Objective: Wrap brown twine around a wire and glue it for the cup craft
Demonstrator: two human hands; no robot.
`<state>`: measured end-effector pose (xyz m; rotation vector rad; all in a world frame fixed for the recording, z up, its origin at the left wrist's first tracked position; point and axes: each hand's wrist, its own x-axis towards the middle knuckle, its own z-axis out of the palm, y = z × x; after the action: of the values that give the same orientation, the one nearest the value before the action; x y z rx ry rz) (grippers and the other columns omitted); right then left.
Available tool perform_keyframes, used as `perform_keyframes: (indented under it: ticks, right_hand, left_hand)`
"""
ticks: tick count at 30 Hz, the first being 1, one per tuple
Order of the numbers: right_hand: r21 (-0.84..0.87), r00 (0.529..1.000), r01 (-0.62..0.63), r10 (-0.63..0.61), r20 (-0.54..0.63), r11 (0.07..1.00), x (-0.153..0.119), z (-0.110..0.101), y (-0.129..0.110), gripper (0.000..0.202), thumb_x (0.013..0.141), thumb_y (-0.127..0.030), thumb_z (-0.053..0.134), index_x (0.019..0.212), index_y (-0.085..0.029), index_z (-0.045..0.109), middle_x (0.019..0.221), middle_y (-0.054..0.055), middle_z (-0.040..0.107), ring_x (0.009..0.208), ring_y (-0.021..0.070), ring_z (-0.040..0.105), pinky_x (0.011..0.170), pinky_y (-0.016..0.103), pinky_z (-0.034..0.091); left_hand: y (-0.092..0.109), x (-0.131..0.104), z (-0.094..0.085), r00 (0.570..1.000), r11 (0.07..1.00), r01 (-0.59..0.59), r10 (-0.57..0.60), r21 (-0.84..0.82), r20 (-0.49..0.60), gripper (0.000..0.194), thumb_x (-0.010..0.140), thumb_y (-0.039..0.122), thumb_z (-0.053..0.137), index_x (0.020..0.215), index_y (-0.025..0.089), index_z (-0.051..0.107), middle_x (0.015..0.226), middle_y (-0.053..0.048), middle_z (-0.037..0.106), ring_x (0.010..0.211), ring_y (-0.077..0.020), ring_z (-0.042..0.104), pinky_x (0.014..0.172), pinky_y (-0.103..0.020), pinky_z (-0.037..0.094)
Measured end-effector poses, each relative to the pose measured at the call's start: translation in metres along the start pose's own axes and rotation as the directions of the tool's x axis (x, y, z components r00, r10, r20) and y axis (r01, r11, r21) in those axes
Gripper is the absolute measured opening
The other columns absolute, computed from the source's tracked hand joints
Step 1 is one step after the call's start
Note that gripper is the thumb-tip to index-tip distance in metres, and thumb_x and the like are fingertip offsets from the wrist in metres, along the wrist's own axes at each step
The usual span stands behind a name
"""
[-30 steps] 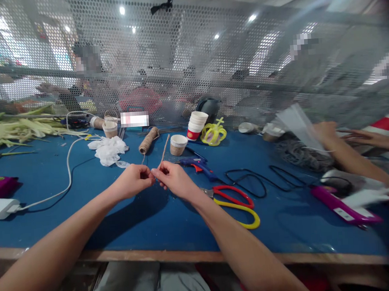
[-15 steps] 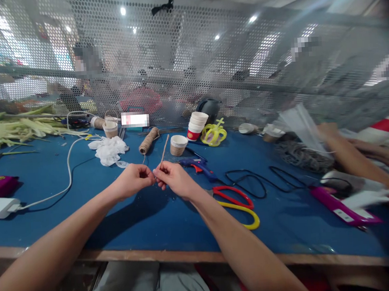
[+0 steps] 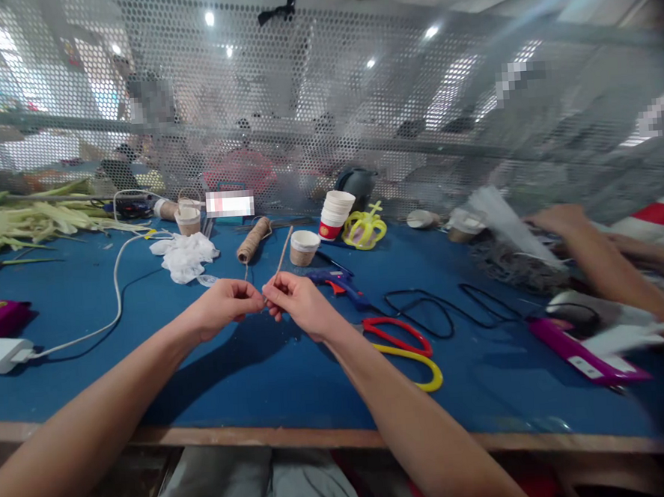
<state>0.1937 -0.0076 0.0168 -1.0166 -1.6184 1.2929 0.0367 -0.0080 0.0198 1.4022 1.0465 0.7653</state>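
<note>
My right hand (image 3: 295,302) pinches a thin brown twine-like stick (image 3: 285,250) that slants up from its fingertips. Right beside it, my left hand (image 3: 228,307) has thumb and forefinger pressed together near the stick's lower end; what lies between them is too small to make out. A strand runs down toward the left fingers from a roll of twine (image 3: 253,240) behind the hands. Just beyond the right hand stands a twine-wrapped paper cup (image 3: 304,248), with a blue glue gun (image 3: 342,285) lying beside it.
Red and yellow scissors (image 3: 409,360) lie by my right forearm. Behind are stacked cups (image 3: 337,214), a yellow crown-like piece (image 3: 364,228) and crumpled white material (image 3: 185,256). Another person's arm (image 3: 608,269) reaches in at right, near a purple power strip (image 3: 586,353). Husks (image 3: 38,221) lie at left.
The stick has tilted and shifted slightly to the right with my right hand. My left hand has barely moved. At the right, the other person's hand has moved left.
</note>
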Motion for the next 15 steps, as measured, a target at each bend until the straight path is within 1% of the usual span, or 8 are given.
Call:
perform_keyframes:
  ticks: [3, 5, 7, 11, 13, 15]
  right_hand:
    - [0.001, 1.000, 0.004, -0.004, 0.000, 1.000, 0.0001, 0.0009, 0.0009, 0.021, 0.075, -0.033, 0.057, 0.066, -0.015, 0.048, 0.056, -0.004, 0.051, 0.048, 0.0063, 0.050, 0.045, 0.019, 0.042]
    - [-0.005, 1.000, 0.006, -0.006, 0.001, 1.000, 0.0005, 0.0013, 0.0015, 0.021, 0.075, -0.032, 0.057, 0.066, -0.016, 0.048, 0.056, -0.004, 0.051, 0.048, 0.0065, 0.050, 0.045, 0.019, 0.042]
    - [-0.021, 1.000, 0.008, -0.008, -0.008, 1.000, 0.0011, 0.0014, 0.0020, 0.020, 0.076, -0.032, 0.056, 0.066, -0.016, 0.047, 0.056, -0.004, 0.051, 0.047, 0.0066, 0.050, 0.044, 0.019, 0.042]
    - [-0.098, 0.998, 0.016, -0.021, -0.059, 0.995, 0.0019, 0.0020, 0.0024, 0.019, 0.078, -0.029, 0.053, 0.066, -0.016, 0.046, 0.054, -0.005, 0.049, 0.045, 0.0063, 0.049, 0.044, 0.019, 0.042]
    - [-0.128, 0.997, 0.021, -0.031, -0.075, 0.992, 0.0020, 0.0025, 0.0025, 0.018, 0.078, -0.028, 0.053, 0.066, -0.016, 0.046, 0.054, -0.005, 0.049, 0.045, 0.0064, 0.049, 0.043, 0.019, 0.042]
    - [-0.142, 0.997, 0.019, -0.030, -0.076, 0.990, 0.0020, 0.0031, 0.0028, 0.019, 0.078, -0.029, 0.052, 0.066, -0.016, 0.046, 0.055, -0.004, 0.049, 0.045, 0.0066, 0.049, 0.043, 0.019, 0.042]
  left_hand:
    - [-0.0014, 0.0009, 0.0001, 1.000, 1.000, 0.005, -0.005, -0.020, 0.000, 0.021, 0.059, 0.031, 0.063, 0.061, 0.013, 0.052, 0.054, 0.005, 0.047, 0.045, -0.0039, 0.032, 0.045, -0.020, 0.021]
    - [-0.0017, 0.0011, 0.0001, 1.000, 1.000, 0.000, 0.000, -0.001, -0.001, 0.021, 0.060, 0.031, 0.062, 0.061, 0.013, 0.052, 0.053, 0.005, 0.046, 0.045, -0.0040, 0.032, 0.045, -0.020, 0.020]
    - [-0.0012, 0.0007, 0.0005, 1.000, 0.998, -0.023, 0.024, 0.050, -0.015, 0.021, 0.060, 0.032, 0.061, 0.061, 0.013, 0.051, 0.053, 0.005, 0.045, 0.046, -0.0044, 0.031, 0.046, -0.021, 0.020]
    - [0.0009, -0.0010, 0.0025, 0.990, 0.976, -0.101, 0.118, 0.193, -0.079, 0.021, 0.062, 0.033, 0.057, 0.059, 0.013, 0.050, 0.052, 0.005, 0.042, 0.048, -0.0055, 0.030, 0.048, -0.021, 0.021]
    - [0.0015, -0.0016, 0.0032, 0.985, 0.966, -0.123, 0.148, 0.229, -0.094, 0.021, 0.062, 0.033, 0.056, 0.059, 0.014, 0.050, 0.052, 0.005, 0.042, 0.049, -0.0061, 0.030, 0.048, -0.022, 0.022]
    - [0.0019, -0.0020, 0.0035, 0.984, 0.965, -0.127, 0.152, 0.231, -0.096, 0.021, 0.061, 0.033, 0.056, 0.059, 0.014, 0.049, 0.052, 0.005, 0.042, 0.049, -0.0064, 0.030, 0.048, -0.022, 0.022]
